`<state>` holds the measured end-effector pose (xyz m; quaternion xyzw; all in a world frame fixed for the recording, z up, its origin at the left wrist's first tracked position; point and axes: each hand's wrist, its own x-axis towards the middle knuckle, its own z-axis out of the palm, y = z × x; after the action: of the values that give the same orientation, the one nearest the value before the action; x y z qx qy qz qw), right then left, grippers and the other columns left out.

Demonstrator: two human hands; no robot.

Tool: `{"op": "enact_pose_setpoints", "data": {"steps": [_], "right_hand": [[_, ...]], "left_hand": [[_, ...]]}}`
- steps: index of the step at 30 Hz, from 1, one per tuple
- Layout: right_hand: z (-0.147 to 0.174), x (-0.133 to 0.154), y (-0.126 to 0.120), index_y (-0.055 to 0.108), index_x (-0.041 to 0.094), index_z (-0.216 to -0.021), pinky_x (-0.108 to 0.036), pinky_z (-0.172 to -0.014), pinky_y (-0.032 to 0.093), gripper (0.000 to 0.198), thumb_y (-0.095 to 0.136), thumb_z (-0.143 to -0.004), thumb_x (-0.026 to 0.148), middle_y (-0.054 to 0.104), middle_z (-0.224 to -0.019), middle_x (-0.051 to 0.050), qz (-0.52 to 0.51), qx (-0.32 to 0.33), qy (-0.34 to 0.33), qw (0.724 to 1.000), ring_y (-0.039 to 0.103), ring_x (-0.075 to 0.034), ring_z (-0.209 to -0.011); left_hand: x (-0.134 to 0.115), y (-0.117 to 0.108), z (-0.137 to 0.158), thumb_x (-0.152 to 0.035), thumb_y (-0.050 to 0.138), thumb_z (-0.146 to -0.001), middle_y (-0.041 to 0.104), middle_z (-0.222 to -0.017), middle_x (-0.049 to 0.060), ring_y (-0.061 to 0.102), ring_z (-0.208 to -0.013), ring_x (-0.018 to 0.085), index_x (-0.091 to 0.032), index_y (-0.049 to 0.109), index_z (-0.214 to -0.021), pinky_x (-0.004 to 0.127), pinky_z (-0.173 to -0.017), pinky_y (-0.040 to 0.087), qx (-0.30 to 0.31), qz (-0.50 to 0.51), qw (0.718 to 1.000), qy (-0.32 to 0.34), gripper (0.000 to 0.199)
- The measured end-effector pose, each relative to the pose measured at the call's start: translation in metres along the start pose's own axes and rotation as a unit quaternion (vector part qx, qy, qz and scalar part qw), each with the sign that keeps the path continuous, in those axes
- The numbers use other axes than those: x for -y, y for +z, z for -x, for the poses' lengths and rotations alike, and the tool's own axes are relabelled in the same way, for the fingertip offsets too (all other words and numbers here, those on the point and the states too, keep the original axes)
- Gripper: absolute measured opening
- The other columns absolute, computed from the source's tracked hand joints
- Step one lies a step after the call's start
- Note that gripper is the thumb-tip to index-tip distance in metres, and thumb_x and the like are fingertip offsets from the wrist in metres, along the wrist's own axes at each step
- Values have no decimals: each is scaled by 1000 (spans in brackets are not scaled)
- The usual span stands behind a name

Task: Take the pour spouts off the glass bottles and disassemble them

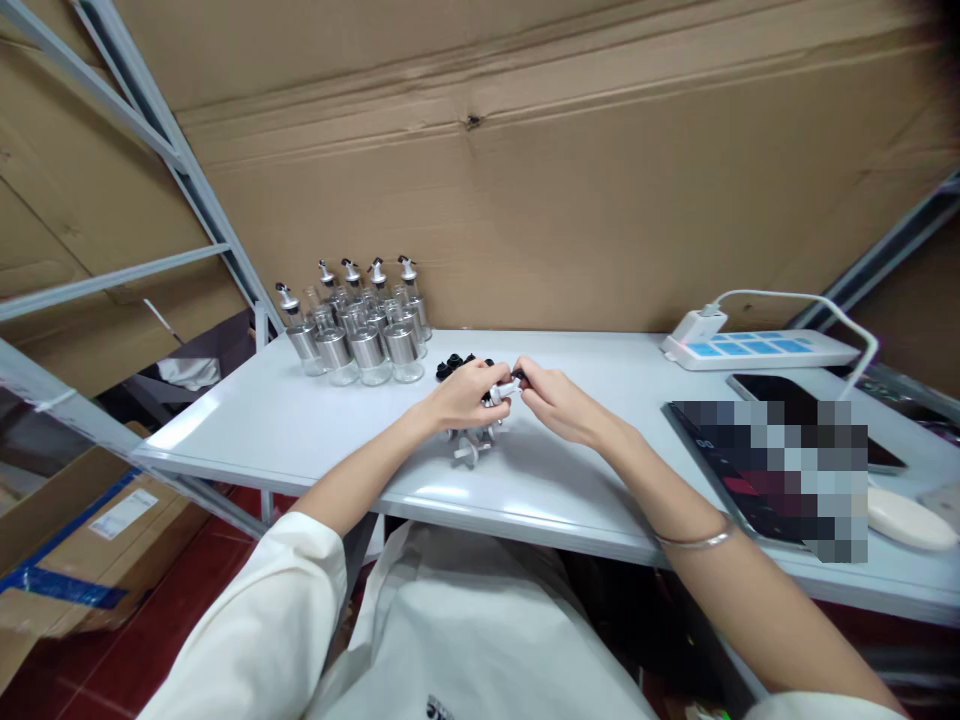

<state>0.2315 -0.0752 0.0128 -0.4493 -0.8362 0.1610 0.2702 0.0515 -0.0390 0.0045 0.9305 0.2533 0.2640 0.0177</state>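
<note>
Between my two hands is a silver pour spout [504, 393] with a black part at its tip. My left hand [469, 398] is closed around the spout's body. The fingers of my right hand [551, 398] pinch the small black cap [518, 374] at the spout's end. Under and in front of my left hand lie several loose silver spouts [469, 450] on the table. Just behind it sits a small pile of black caps [452, 366]. My fingers partly hide both groups.
At the back left stand several glass bottles with steel sleeves [367, 348], some topped with spouts. On the right are a power strip [757, 349] with a charger [697, 328], a phone [780, 395], a tablet [720, 480] and a white oval object [911, 518]. Cardboard [570, 220] walls the white table [247, 420].
</note>
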Motion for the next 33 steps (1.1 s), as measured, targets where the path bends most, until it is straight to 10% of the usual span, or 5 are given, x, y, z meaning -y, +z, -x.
{"op": "enact_pose_setpoints", "data": {"steps": [9, 23, 33], "right_hand": [[-4, -26, -15, 38, 23, -74, -28, -57, 34, 24, 23, -92, 28, 48, -58, 1, 28, -113, 68, 991, 45, -17, -56], [-8, -95, -14, 73, 17, -93, -27, -86, 43, 26, 55, -76, 10, 65, -97, -10, 209, 42, 109, 971, 61, -22, -93], [-8, -95, -17, 70, 18, -81, -22, -64, 45, 22, 55, -71, 7, 70, -73, -3, 155, 76, 149, 974, 64, -16, -68]], "left_hand": [[8, 4, 1, -28, 48, -82, 57, -71, 0, 48, -63, 14, -19, 47, -83, 27, -70, 40, -30, -91, 995, 11, 9], [6, 1, 1, -28, 48, -82, 55, -68, -1, 48, -61, 14, -19, 47, -82, 26, -70, 40, -12, -105, 994, 14, 8], [8, 1, 1, -27, 49, -81, 55, -68, -1, 47, -60, 13, -19, 46, -81, 26, -70, 40, -11, -104, 994, 16, 8]]}}
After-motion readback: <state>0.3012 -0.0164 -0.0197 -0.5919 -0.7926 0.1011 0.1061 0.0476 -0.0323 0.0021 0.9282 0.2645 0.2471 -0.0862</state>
